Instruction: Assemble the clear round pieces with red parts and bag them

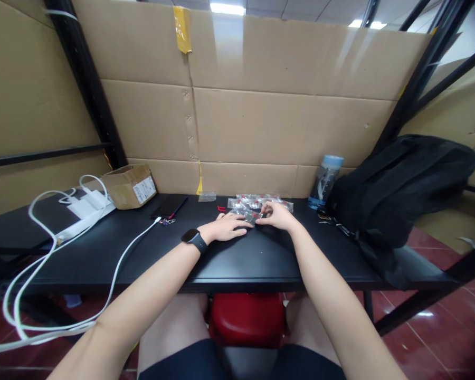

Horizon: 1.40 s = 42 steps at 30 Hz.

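Observation:
My left hand (227, 227) lies flat on the black table (245, 264), fingers stretched out and pointing right, with a dark watch on the wrist. Its fingertips reach the near edge of several small clear plastic bags (243, 203) that hold tiny red and dark pieces. Just to the right, my right hand (276, 215) bends down over the bags, thumb and fingers pinched together. What lies between those fingertips is too small to make out. Small red pieces (221, 208) rest on the table beyond my left hand.
A cardboard box (130, 186), a white power strip (85, 214) with looping white cables and a dark phone (167, 207) are on the left. At the right stand a water bottle (325, 182) and a black backpack (399, 190). Cardboard walls (253, 126) close off the back.

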Motion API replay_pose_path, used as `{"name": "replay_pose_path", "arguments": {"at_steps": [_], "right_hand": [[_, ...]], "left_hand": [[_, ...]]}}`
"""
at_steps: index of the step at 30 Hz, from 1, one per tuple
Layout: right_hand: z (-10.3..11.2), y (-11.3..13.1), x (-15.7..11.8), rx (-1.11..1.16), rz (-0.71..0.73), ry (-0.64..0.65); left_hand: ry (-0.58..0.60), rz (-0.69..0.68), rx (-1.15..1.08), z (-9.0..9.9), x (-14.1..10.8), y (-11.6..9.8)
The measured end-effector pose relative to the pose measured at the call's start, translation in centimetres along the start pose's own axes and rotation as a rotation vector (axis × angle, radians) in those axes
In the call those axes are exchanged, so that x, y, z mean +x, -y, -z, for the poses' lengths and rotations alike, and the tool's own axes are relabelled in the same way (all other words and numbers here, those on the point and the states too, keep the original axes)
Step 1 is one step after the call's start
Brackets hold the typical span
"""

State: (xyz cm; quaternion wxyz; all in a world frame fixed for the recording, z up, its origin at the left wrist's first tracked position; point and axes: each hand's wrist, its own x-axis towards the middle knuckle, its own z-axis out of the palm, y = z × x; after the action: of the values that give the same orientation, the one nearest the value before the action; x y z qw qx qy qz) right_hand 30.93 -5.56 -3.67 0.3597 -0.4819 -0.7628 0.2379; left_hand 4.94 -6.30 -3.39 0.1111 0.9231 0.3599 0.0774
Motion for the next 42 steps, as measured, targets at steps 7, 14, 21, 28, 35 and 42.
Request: {"name": "replay_pose_path", "arguments": {"at_steps": [7,14,21,28,35,42], "right_hand": [[-0.9,-0.1,0.3,-0.197,-0.003,-0.039],[-0.5,0.2,0.1,-0.272,0.049,0.002],[0.0,0.3,0.2,-0.183,0.016,0.082],[-1.1,0.8,0.5,-0.183,0.096,0.076],[-2.3,0.5,1.3,-0.448,0.059,-0.086],[-3.3,0.7,2.6,-0.631,0.103,-0.17]], "left_hand": [[0.0,-0.005,-0.012,-0.3,0.1,0.2],[0.009,-0.02,0.022,-0.3,0.2,0.2],[0.008,-0.049,0.015,-0.4,0.2,0.3],[0.017,-0.062,0.012,-0.4,0.3,0.5],[0.041,-0.075,0.03,0.0,0.3,0.0],[0.044,-0.054,0.024,0.2,0.3,-0.2]]}}
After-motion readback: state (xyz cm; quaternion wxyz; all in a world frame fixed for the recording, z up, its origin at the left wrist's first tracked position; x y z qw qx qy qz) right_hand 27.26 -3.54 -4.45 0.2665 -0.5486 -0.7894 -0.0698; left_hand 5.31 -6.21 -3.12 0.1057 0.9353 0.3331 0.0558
